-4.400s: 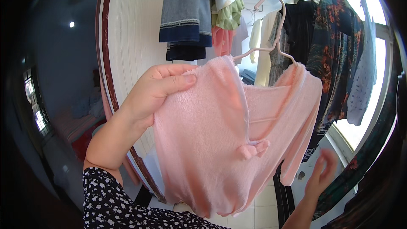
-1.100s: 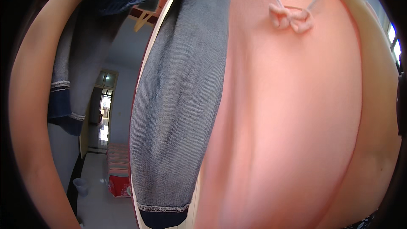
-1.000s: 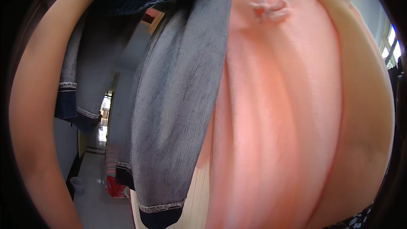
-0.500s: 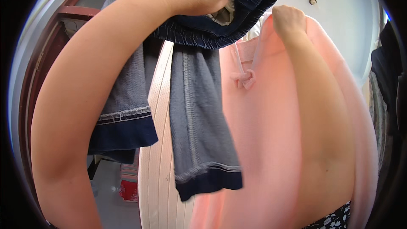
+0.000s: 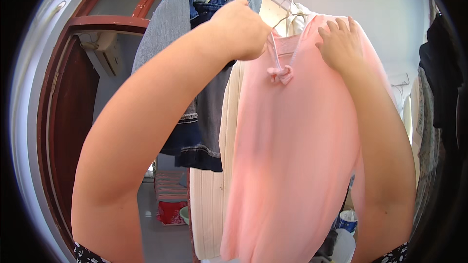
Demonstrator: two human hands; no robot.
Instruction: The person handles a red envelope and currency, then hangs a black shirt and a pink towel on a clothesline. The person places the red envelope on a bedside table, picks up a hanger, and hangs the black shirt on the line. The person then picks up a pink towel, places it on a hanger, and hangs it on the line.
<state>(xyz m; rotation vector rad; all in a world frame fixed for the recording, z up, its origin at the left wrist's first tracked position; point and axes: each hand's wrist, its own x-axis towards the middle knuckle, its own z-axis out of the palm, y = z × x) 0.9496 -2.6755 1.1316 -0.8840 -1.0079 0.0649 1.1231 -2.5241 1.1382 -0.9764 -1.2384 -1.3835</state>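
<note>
A pink hoodie (image 5: 292, 131) with a knotted drawstring hangs in front of me on a wire hanger (image 5: 283, 18). At the left side of its neck, my left hand (image 5: 243, 31) is closed on the shoulder fabric, by the hanger's end; its fingertips are partly hidden. My right hand (image 5: 341, 44) lies open on the other shoulder, fingers spread. Behind my left forearm hang inside-out jeans (image 5: 165, 29), grey-blue with dark cuffs. Part of them is covered by my arm.
A red-brown doorframe (image 5: 105, 22) stands at left, opening into a room with a striped cloth (image 5: 170, 185) and a red cloth (image 5: 171, 213). A pale panel (image 5: 209, 214) is behind the hoodie. Dark clothes (image 5: 441, 68) hang at far right, and a blue-and-white container (image 5: 347, 221) sits low.
My left hand has let go of the jeans' waistband and come down to the hoodie's neck. The jeans now hang farther back. My right hand has opened from its grip on the hoodie's shoulder.
</note>
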